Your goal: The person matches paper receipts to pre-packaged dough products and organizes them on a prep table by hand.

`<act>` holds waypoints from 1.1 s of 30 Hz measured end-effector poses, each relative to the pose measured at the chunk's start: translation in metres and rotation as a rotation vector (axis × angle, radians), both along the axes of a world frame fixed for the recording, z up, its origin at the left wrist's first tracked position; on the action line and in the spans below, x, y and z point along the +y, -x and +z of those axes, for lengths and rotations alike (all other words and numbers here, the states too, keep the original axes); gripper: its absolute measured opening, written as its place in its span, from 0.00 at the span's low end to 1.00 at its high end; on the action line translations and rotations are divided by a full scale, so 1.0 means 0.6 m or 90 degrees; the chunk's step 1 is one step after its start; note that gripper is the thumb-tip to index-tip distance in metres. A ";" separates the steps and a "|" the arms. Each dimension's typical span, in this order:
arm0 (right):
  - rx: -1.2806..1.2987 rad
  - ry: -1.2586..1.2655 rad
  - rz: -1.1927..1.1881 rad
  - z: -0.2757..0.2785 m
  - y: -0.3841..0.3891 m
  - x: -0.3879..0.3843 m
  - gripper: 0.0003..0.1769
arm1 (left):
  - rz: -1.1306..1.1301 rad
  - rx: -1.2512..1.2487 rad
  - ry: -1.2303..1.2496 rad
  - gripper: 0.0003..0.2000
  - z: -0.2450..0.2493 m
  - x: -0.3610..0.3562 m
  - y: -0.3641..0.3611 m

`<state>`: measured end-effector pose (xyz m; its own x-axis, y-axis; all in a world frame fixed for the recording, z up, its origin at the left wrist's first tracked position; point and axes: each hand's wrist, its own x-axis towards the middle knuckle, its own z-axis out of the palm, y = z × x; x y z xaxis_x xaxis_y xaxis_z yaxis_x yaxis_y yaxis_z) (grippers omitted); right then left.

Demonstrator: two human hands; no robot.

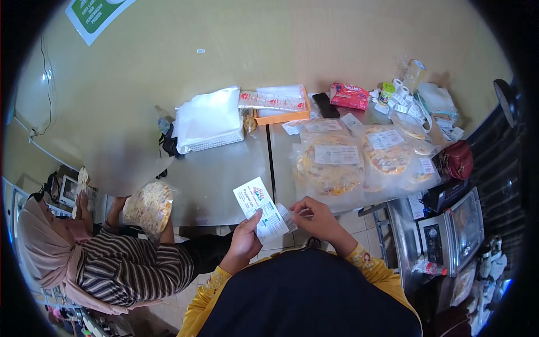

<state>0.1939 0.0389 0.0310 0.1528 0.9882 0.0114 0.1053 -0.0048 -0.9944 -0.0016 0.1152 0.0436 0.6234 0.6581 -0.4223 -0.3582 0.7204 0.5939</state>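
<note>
My left hand point(245, 238) grips a white printed pizza label card point(261, 205) marked "Pepperoni", with the thumb on its face. At the card's lower right edge a small barcode sticker point(286, 217) juts out at an angle. My right hand point(315, 218) has its fingers bent in a pinch at the outer edge of that sticker. Both hands are held above the near edge of the steel table point(227, 191). Beyond the right hand lie flat pizzas in clear bags, among them a large bagged pizza point(331, 174) with a label card on top.
On the left a co-worker point(129, 269) holds another bagged pizza point(149, 208). A white basket point(216, 140) with plastic sheets stands at the back, beside an orange tray point(281, 118). Further right are a phone point(325, 105), a red packet point(349, 96) and label rolls point(401, 101).
</note>
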 end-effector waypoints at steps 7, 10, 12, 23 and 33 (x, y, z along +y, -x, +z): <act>0.076 0.037 0.069 0.015 0.085 0.022 0.06 | -0.018 -0.024 -0.002 0.21 0.011 -0.005 0.080; 0.045 0.010 0.074 0.011 0.119 0.025 0.06 | -0.063 -0.033 0.016 0.21 0.008 -0.002 0.126; -0.066 -0.024 0.088 0.015 0.140 0.027 0.06 | -0.086 -0.036 0.040 0.21 0.010 -0.001 0.150; -0.583 -0.346 0.167 0.058 0.230 0.015 0.10 | -0.134 -0.089 0.180 0.23 -0.004 -0.002 0.258; -0.498 -0.348 0.147 0.033 0.296 0.011 0.08 | -0.190 -0.068 0.184 0.23 -0.006 -0.006 0.323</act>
